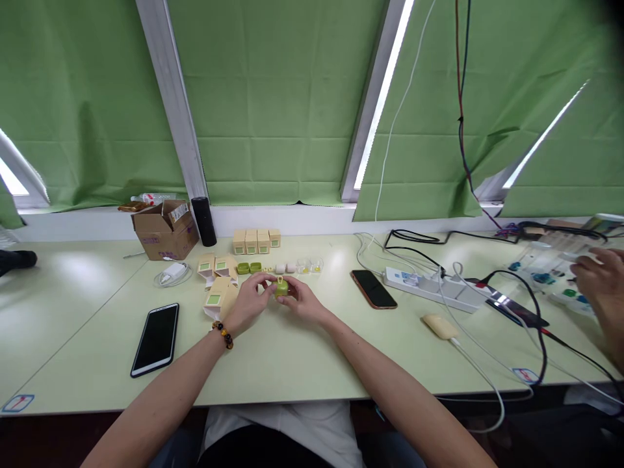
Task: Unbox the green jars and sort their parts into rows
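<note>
Holding one small green case (281, 286) pinched between left hand (251, 300) and right hand (303, 303); two green cases (249, 268) and opened cartons (217, 278) lay behind.

A long pale green desk (302, 364) runs under the window. On its left lie a black smartphone (156, 339), a coiled white charger (172, 273), an open brown cardboard box (164, 231) and a black cylinder (203, 221). Near the middle stand a row of small tan boxes (256, 241) and two small green cases (249, 268). To the right lie a phone with an orange rim (373, 288), a white power strip (431, 286) and a cream oval mouse (440, 325).
</note>
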A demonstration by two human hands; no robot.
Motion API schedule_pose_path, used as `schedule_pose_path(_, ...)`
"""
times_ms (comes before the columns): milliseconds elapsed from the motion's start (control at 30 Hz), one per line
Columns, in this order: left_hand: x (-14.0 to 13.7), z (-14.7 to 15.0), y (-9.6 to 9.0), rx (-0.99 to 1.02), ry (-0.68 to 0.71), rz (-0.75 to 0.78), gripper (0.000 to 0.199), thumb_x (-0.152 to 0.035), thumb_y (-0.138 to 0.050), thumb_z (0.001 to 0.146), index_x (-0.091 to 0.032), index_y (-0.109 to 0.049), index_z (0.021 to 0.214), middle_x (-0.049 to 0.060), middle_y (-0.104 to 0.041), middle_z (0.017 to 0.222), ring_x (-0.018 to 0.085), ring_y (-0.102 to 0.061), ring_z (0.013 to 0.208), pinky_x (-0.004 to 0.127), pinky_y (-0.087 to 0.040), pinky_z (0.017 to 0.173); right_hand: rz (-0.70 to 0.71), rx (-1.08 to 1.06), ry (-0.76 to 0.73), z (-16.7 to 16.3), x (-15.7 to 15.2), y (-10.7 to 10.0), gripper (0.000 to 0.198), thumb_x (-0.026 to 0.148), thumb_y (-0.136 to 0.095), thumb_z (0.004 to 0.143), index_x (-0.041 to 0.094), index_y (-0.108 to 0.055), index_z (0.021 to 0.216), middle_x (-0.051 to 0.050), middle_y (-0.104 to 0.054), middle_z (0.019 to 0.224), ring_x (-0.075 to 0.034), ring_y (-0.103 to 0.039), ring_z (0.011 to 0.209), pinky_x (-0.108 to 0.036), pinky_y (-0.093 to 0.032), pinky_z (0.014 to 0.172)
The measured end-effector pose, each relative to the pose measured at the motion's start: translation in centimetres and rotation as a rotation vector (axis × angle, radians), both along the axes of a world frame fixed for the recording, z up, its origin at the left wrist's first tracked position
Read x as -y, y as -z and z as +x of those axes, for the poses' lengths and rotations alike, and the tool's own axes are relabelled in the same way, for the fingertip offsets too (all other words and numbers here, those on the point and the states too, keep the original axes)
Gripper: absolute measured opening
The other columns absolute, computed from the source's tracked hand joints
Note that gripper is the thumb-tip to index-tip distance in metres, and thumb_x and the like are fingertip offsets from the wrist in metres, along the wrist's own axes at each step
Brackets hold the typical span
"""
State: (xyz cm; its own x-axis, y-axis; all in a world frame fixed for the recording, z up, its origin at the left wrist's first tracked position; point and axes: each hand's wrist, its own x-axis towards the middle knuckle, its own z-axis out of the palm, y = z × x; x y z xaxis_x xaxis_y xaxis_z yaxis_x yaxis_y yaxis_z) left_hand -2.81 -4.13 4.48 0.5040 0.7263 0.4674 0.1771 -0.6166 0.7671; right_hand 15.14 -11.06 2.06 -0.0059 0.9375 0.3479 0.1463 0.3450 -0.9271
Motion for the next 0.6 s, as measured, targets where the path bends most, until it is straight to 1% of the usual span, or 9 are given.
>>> schedule_pose_path(67,-0.1,0.0,-0.3,0.075,0.003,-0.061,0.026,-0.043,-0.065,0.092,-0.021,-0.076,0.099,0.009,-0.075,0.107,0.021,-0.067,0.088,0.035,-0.054,0.082,-0.006,-0.135,-0.042,-0.7,0.0,-0.1,0.055,0.042,-0.083,0.079,0.028,-0.063,0.128,-0.004,-0.073,0.106,-0.024,-0.072,0.096,-0.042,-0.059,0.087)
schedule_pose_path(133,-0.2,0.1,-0.3,0.144,0.012,-0.14,0.032,-0.048,-0.067,0.091,-0.019,-0.075,0.098,0.01,-0.075,0.101,0.021,-0.068,0.086,0.034,-0.055,0.079,-0.011,-0.231,-0.029,-1.1,-0.1,0.0,0.058,0.043,-0.086,0.077,0.029,-0.06,0.128,-0.003,-0.072,0.1,-0.023,-0.073,0.088,-0.04,-0.061,0.078)
schedule_pose_path(200,-0.4,0.2,-0.2,0.2,0.012,-0.214,0.038,-0.053,-0.068,0.089,-0.017,-0.074,0.099,0.01,-0.075,0.097,0.02,-0.068,0.081,0.033,-0.055,0.075,-0.01,-0.287,-0.007,-1.3,-0.2,0.1,0.057,0.044,-0.087,0.077,0.029,-0.06,0.124,-0.003,-0.073,0.097,-0.023,-0.074,0.084,-0.04,-0.061,0.075)
schedule_pose_path(233,-0.4,0.2,-0.1,0.221,0.009,-0.241,0.041,-0.055,-0.069,0.089,-0.016,-0.073,0.099,0.01,-0.074,0.095,0.02,-0.068,0.077,0.033,-0.056,0.073,-0.012,-0.303,-0.005,-1.3,-0.3,0.1,0.055,0.044,-0.087,0.076,0.028,-0.061,0.123,-0.003,-0.073,0.098,-0.023,-0.074,0.085,-0.041,-0.062,0.077)
schedule_pose_path(300,-0.5,0.3,0.1,0.253,0.006,-0.277,0.043,-0.057,-0.069,0.088,-0.016,-0.071,0.099,0.009,-0.073,0.092,0.017,-0.066,0.071,0.032,-0.055,0.07,-0.014,-0.32,-0.013,-1.3,-0.3,0.1,0.056,0.043,-0.088,0.075,0.028,-0.062,0.122,-0.005,-0.074,0.105,-0.024,-0.075,0.093,-0.044,-0.062,0.087)
schedule_pose_path(367,-0.5,0.4,0.3,0.278,0.016,-0.3,0.043,-0.058,-0.07,0.088,-0.016,-0.071,0.098,0.008,-0.072,0.091,0.016,-0.065,0.07,0.031,-0.055,0.069,-0.011,-0.328,-0.011,-1.3,-0.2,0.0,0.058,0.041,-0.09,0.074,0.027,-0.063,0.123,-0.006,-0.074,0.11,-0.024,-0.074,0.101,-0.046,-0.06,0.097)
schedule_pose_path(400,-0.5,0.4,0.3,0.292,0.024,-0.313,0.043,-0.058,-0.069,0.088,-0.016,-0.071,0.097,0.008,-0.072,0.089,0.016,-0.065,0.071,0.031,-0.056,0.07,-0.008,-0.329,-0.005,-1.3,-0.2,0.0,0.059,0.041,-0.09,0.074,0.028,-0.063,0.124,-0.006,-0.073,0.111,-0.024,-0.073,0.103,-0.046,-0.06,0.099)
schedule_pose_path(500,-0.5,0.4,0.3,0.326,0.041,-0.351,0.045,-0.059,-0.069,0.089,-0.015,-0.073,0.095,0.007,-0.07,0.082,0.017,-0.064,0.071,0.031,-0.056,0.07,-0.004,-0.313,0.01,-1.4,-0.1,0.0,0.058,0.041,-0.088,0.076,0.028,-0.063,0.126,-0.005,-0.073,0.109,-0.023,-0.073,0.102,-0.044,-0.06,0.097)
schedule_pose_path(600,-0.5,0.3,0.1,0.328,0.023,-0.379,0.044,-0.057,-0.074,0.085,-0.014,-0.076,0.093,0.007,-0.071,0.082,0.016,-0.062,0.069,0.031,-0.055,0.068,-0.008,-0.289,0.016,-1.4,-0.1,0.2,0.063,0.037,-0.091,0.073,0.028,-0.063,0.128,-0.005,-0.073,0.11,-0.023,-0.073,0.098,-0.043,-0.061,0.093)
